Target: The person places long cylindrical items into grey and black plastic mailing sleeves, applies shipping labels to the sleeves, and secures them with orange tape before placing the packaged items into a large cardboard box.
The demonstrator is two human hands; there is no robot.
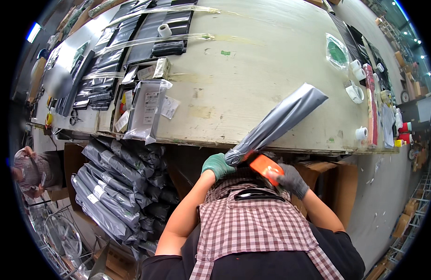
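A long parcel in grey plastic (pixel 283 119) slants across the table's near edge, its far end over the tabletop. My left hand (pixel 218 167), in a green glove, grips its gathered near end. In a dark grey glove, my right hand (pixel 292 180) is closed round an orange tape dispenser (pixel 266 169). The dispenser is up against the parcel's near end, just right of my left hand. Whether tape runs between the two I cannot make out.
Several grey wrapped parcels (pixel 110 191) fill a box below the table (pixel 253 60) at left. A tray of labels (pixel 148 105), scissors (pixel 74 117) and black plastic bags (pixel 105 65) lie on the left side. White rolls (pixel 361 133) stand at right. Another person (pixel 35 170) is at far left.
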